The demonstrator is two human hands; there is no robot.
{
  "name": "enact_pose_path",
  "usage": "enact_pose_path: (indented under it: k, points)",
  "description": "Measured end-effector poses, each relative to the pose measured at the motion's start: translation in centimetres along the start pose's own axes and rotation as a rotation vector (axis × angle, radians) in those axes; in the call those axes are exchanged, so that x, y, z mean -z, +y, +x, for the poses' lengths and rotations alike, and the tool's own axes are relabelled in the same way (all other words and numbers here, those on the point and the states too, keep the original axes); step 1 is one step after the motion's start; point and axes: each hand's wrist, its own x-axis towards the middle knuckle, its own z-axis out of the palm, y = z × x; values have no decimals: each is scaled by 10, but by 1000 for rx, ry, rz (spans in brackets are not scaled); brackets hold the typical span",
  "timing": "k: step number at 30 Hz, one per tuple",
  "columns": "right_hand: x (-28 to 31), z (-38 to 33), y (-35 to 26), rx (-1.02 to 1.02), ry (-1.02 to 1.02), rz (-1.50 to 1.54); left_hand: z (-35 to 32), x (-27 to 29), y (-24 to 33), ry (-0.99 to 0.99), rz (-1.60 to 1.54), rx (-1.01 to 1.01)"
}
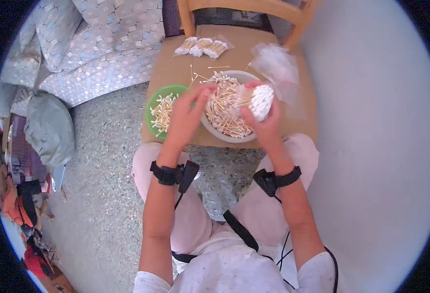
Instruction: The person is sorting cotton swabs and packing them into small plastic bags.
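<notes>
Gripping a bundle of cotton swabs point(261, 103) in the right hand point(269, 121), fingers wrapped round, above the grey bowl point(245, 74) near the chair seat's point(168, 63) front edge. Holding the left hand point(188, 116) half-open, fingers bent, between bowls; too blurred to tell whether pinching anything. At the left edge, a green bowl point(149, 115) of swabs; toward the back edge, three packed bundles point(201, 47); near the right edge, clear bags point(276, 66).
</notes>
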Motion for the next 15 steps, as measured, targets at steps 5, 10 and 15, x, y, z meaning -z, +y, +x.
enact_pose_path:
  k: [5,10,15]
  points:
    - [54,3,19,-168,203,-220,7,2,5,139,-120,40]
    - [86,-17,36,-186,316,-365,3,5,4,140,-95,3]
    - [91,-35,60,-367,-96,-438,1,0,4,65,-86,-33]
